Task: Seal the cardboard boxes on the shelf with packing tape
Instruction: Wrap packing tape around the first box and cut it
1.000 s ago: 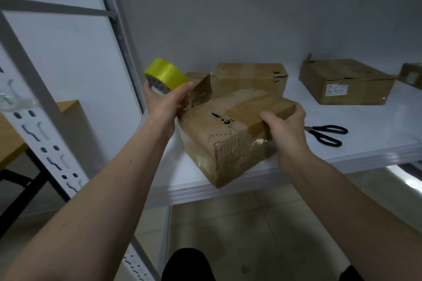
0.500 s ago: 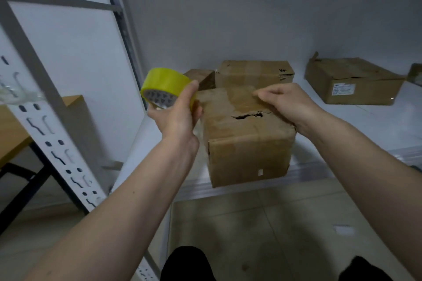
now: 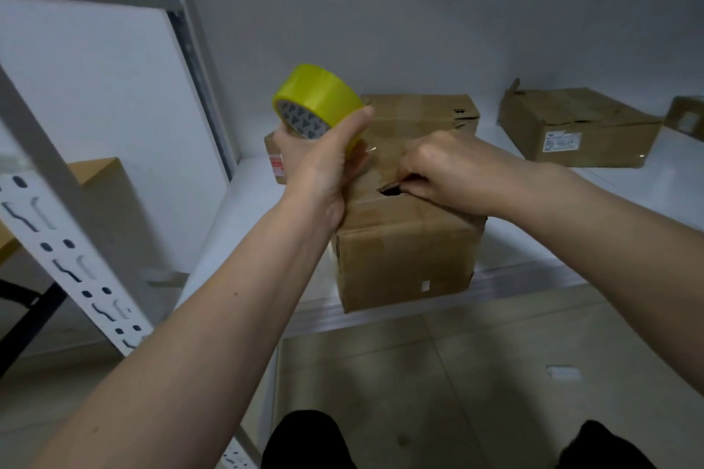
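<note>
A worn cardboard box (image 3: 404,259) stands at the front edge of the white shelf (image 3: 594,236), with a torn hole in its top seam. My left hand (image 3: 324,160) grips a yellow roll of packing tape (image 3: 316,103) above the box's left top edge. My right hand (image 3: 453,171) lies on the box top with curled fingers, pinching a clear strip of tape (image 3: 375,154) drawn from the roll. Its fingertips are hidden.
Another box (image 3: 423,112) stands right behind, a small one (image 3: 276,160) at its left. A flatter labelled box (image 3: 579,129) lies at the back right, and one more (image 3: 685,118) at the far right edge. A white slotted rack post (image 3: 64,240) rises at left.
The box was turned square to the shelf edge. My left hand brought the roll over its top, and my right hand moved from the top flap to the tape end.
</note>
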`<action>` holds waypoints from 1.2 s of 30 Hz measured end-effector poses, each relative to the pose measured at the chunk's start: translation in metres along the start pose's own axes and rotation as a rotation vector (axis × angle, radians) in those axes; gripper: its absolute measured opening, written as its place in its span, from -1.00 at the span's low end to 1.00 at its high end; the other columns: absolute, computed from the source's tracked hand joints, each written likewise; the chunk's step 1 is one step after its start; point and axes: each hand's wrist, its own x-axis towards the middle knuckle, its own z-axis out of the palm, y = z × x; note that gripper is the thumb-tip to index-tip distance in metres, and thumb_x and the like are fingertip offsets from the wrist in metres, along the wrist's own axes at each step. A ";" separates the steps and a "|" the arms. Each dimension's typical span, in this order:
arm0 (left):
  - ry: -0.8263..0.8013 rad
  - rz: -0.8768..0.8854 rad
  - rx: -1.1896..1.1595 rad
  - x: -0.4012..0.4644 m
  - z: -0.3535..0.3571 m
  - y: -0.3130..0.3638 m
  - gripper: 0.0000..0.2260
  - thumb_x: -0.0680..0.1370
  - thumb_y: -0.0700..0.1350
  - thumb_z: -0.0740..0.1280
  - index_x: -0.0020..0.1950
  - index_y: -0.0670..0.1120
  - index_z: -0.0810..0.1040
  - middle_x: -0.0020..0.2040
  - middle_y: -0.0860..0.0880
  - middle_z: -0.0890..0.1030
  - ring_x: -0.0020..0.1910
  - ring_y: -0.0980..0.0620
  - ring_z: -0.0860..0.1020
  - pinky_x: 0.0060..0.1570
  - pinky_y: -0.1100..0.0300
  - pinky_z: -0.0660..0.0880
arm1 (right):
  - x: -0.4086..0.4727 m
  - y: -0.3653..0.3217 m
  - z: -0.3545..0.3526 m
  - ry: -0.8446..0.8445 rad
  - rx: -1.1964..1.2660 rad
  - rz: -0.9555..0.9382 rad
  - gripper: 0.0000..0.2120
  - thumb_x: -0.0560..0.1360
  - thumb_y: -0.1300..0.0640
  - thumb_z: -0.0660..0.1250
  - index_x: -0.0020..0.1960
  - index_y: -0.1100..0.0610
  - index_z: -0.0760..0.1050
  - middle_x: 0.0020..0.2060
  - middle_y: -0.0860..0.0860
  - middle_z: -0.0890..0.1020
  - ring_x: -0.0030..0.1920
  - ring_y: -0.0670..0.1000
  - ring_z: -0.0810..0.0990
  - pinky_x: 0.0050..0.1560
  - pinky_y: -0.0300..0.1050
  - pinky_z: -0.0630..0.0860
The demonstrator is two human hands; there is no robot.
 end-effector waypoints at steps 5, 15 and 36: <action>-0.020 0.042 0.007 0.004 -0.004 -0.010 -0.20 0.24 -0.21 0.63 0.39 -0.11 0.31 0.17 -0.20 0.60 -0.11 -0.11 0.64 -0.19 0.07 0.63 | -0.001 0.006 0.002 0.040 -0.011 0.004 -0.91 0.47 0.29 0.31 -0.16 0.23 0.59 -0.22 0.12 0.59 -0.21 0.14 0.57 -0.18 0.11 0.52; -0.005 0.120 0.099 0.004 -0.004 -0.016 -0.02 0.07 -0.09 0.66 0.40 -0.05 0.26 0.18 -0.18 0.59 0.09 -0.17 0.64 0.08 -0.17 0.60 | -0.014 0.004 0.005 0.118 0.019 0.024 -0.81 0.50 0.37 0.20 -0.10 0.26 0.60 -0.17 0.11 0.55 -0.13 0.13 0.53 -0.14 0.03 0.47; -0.648 -0.066 0.297 -0.013 -0.004 0.024 -0.20 0.21 -0.14 0.58 0.41 -0.22 0.40 0.12 -0.21 0.63 -0.02 -0.05 0.66 -0.08 0.10 0.63 | 0.003 0.000 -0.019 0.474 1.191 0.387 -0.54 0.50 0.28 0.36 0.37 0.18 0.37 0.20 0.08 0.58 0.17 -0.03 0.59 0.18 -0.14 0.52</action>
